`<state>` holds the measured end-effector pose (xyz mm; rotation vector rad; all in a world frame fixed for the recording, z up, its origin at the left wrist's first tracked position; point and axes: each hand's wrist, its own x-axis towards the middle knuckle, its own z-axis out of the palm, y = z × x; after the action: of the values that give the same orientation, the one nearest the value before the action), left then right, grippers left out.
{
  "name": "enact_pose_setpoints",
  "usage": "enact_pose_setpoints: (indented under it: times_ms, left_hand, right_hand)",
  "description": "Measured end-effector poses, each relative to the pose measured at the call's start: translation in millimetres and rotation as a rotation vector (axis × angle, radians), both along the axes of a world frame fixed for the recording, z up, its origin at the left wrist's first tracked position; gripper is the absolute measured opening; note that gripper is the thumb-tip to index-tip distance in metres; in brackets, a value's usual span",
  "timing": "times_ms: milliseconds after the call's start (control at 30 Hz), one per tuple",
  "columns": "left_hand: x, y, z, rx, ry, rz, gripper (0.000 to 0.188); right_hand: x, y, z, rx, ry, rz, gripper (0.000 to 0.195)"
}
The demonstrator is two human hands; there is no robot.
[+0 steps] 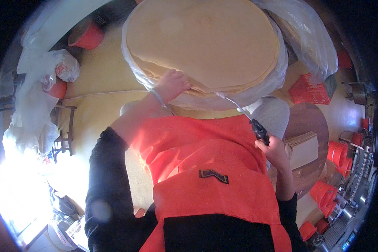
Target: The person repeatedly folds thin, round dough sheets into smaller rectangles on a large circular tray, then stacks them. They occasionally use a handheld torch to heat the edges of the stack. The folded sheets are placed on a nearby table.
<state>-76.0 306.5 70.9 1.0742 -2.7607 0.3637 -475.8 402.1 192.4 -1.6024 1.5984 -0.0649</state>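
Note:
Before me is a thick stack of large, thin, round tan sheets (pixel 201 44), which look like flatbreads, with clear plastic sheeting (pixel 239 99) around its lower edge. My left hand (pixel 172 84) grips the near-left edge of the upper sheets, where several layers show, bent and uneven. In my right hand (pixel 274 150) is the black handle of a spray wand (pixel 260 130). Its thin bent metal tube reaches up and left, and the pale nozzle tip is close to the stack's near edge. Whether anything leaves the nozzle cannot be seen.
A round wooden table (pixel 297 121) at my right bears a pile of folded tan sheets (pixel 302 149). Beyond it stand red buckets (pixel 337 152). A red plastic basket (pixel 312 89) is right of the stack. A thin hose or cord (pixel 104 92) crosses the floor on the left, near a chair (pixel 70 126).

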Motion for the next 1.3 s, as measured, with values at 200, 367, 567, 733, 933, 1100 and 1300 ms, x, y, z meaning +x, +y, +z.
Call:
enact_pose_setpoints:
  times_ms: [200,367,567,733,933,1100,1300]
  left_hand:
    - [-7,-13,9,0.217,-0.193,0.177,0.022]
    - [-2,-33,31,0.217,-0.222,0.274,0.016]
    - [4,-69,56,0.229,0.073,0.264,0.007]
    - [6,-94,71,0.219,0.221,0.208,0.01]
    - [5,-104,78,0.234,0.297,0.185,0.013]
    - [7,-103,72,0.212,0.317,0.182,0.017]
    - [6,-106,71,0.181,0.367,0.113,0.019]
  right_hand:
    - [6,0,9,-0.018,0.027,0.006,0.027]
    - [11,-3,17,0.0,0.073,0.073,0.03]
    - [39,-25,16,-0.281,0.071,0.272,0.025]
    - [108,-49,5,-0.32,0.092,0.322,0.02]
    - [109,-59,6,-0.34,0.216,0.317,0.027]
    - [15,-29,39,-0.285,0.404,0.228,0.032]
    - [6,-16,37,-0.422,0.164,0.137,0.034]
